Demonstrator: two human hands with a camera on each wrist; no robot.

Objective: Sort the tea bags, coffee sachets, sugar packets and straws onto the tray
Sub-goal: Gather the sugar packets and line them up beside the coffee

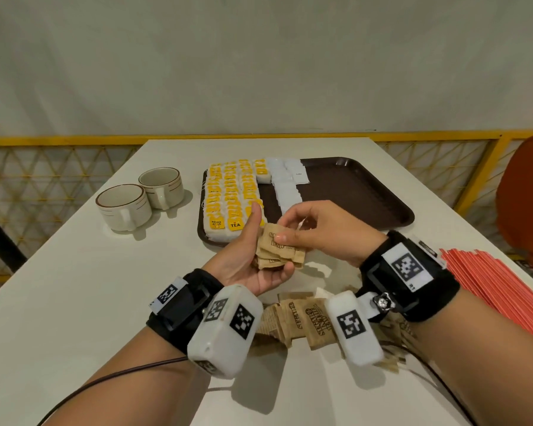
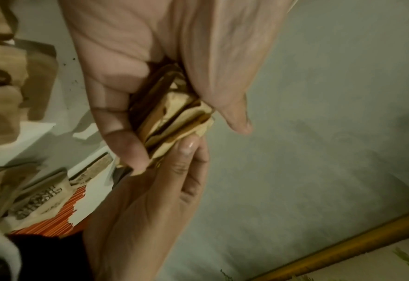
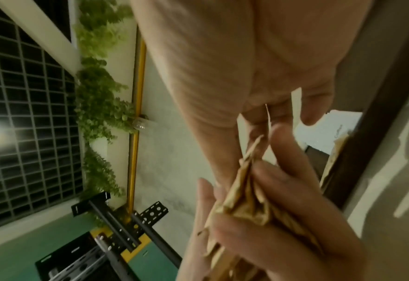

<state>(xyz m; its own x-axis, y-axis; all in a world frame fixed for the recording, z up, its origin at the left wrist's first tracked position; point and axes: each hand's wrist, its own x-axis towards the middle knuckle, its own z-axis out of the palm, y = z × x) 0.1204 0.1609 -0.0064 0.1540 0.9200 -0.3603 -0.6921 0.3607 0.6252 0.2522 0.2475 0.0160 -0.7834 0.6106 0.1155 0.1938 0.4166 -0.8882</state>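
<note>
My left hand holds a small stack of brown sugar packets between thumb and curled fingers, just in front of the tray's near edge. My right hand pinches the top packet of that stack. The dark brown tray carries rows of yellow-tagged tea bags on its left and a column of white sachets beside them. Its right half is bare. More brown sugar packets lie loose on the table under my wrists. Red straws lie at the right.
Two cream cups stand left of the tray on the white table. An orange chair is at the right, and a yellow railing runs behind the table. Cables trail from both wrists.
</note>
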